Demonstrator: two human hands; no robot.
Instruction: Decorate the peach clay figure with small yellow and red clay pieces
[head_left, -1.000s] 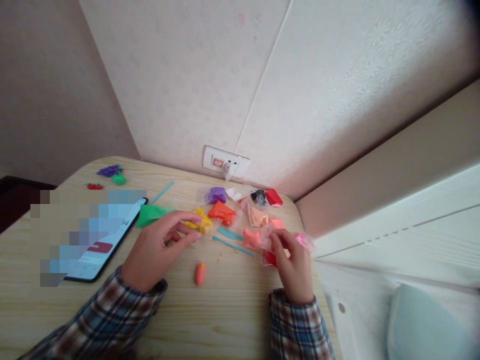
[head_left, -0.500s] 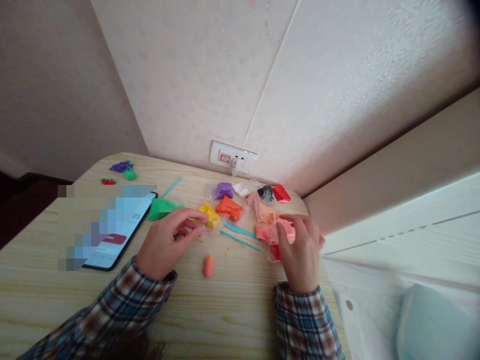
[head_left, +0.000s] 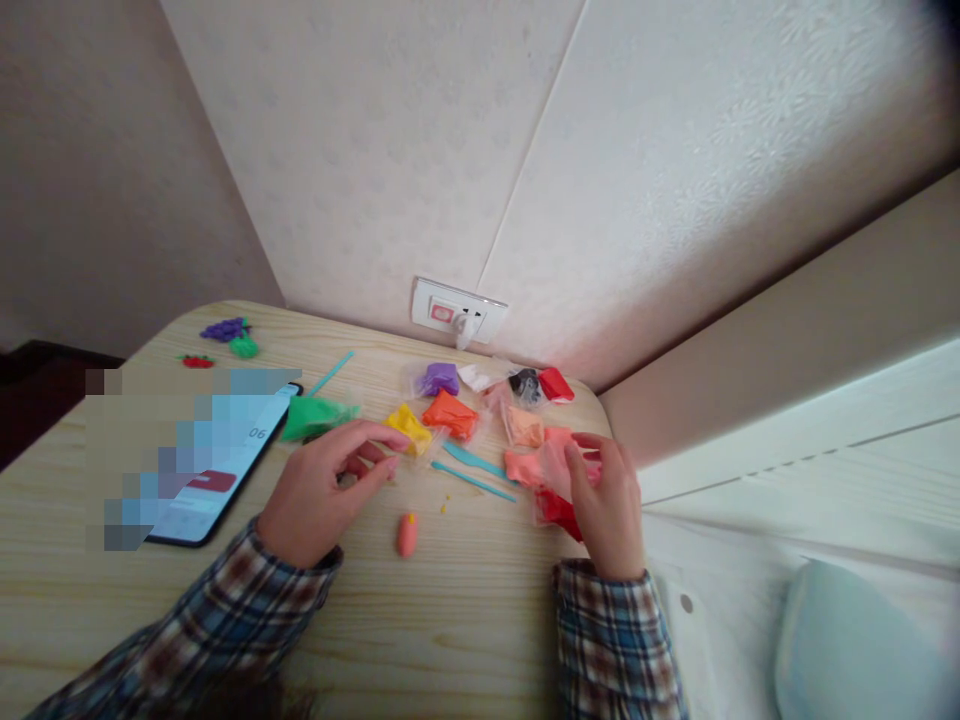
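My right hand is at the right of the table, thumb and fingers closed on a pink clay packet in clear plastic. Beside that hand lies a red clay packet, partly covered by it. My left hand hovers with curved fingers and a gap between thumb and forefinger, close to a yellow clay packet. Nothing shows between its fingers. A small pink clay roll with a yellow bit on its top end lies between my hands. Tiny yellow crumbs are behind it.
Blue clay tools lie mid-table. Orange, purple, green and other clay packets are scattered around. A phone lies left; clay grapes sit at the back left. The wall socket is behind.
My right hand has shifted slightly right with the pink packet's plastic, and more of the red packet shows. My left hand keeps its pose. The view has shifted slightly.
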